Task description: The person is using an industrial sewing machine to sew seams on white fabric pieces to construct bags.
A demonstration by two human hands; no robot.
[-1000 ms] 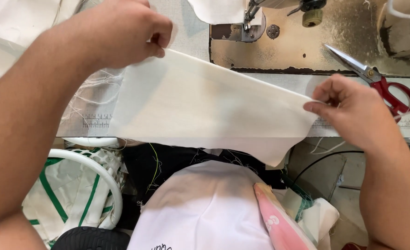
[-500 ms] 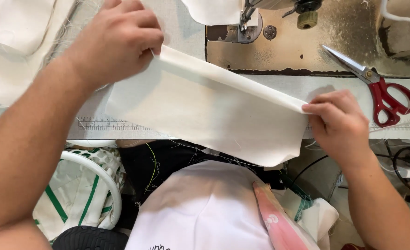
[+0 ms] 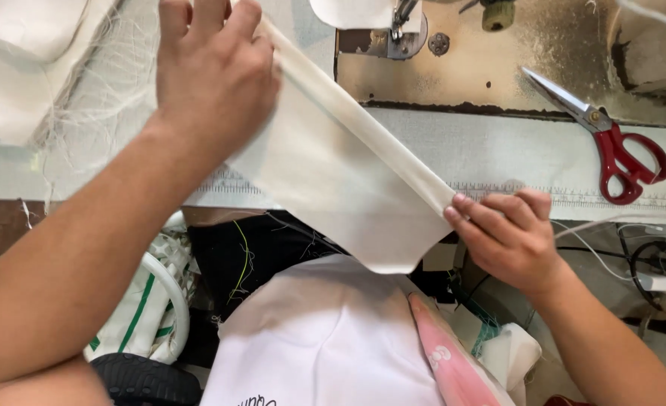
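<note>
A cream piece of cloth point(image 3: 333, 180) with a folded top edge stretches slantwise between my two hands over the front of the sewing table. My left hand point(image 3: 213, 71) grips its far upper end, close to the presser foot point(image 3: 401, 30) of the sewing machine. At the table's front edge, my right hand point(image 3: 510, 233) pinches the lower end of the fold. The loose part of the cloth hangs down over my lap.
Red-handled scissors point(image 3: 611, 135) lie on the table at the right. The worn metal machine bed point(image 3: 498, 68) is behind. A stack of white cloth point(image 3: 17, 68) with loose threads sits at the far left. A white bag with green stripes point(image 3: 145, 323) lies below the table.
My left hand has carried its end of the cloth up and toward the machine. My right hand has moved left and nearer, so the cloth now slants more steeply.
</note>
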